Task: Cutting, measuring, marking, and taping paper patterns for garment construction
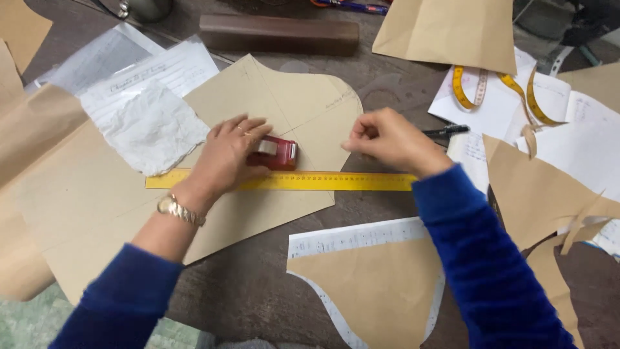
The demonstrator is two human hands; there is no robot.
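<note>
My left hand [226,155] grips a small red tape dispenser [279,153] that rests on a large brown paper pattern piece [271,103], just above a yellow ruler [336,181]. My right hand [391,141] hovers to the right of the dispenser with thumb and fingers pinched together; clear tape may run between them, but I cannot make it out. A black pen [445,131] lies just behind my right hand. Both arms wear blue sleeves, and a gold watch sits on my left wrist.
A crumpled white paper [152,129] lies on the left. A dark wooden block [278,33] sits at the back. A yellow measuring tape [497,90] curls over white sheets on the right. Another brown pattern piece [374,284] lies near the front; brown paper scraps are at right.
</note>
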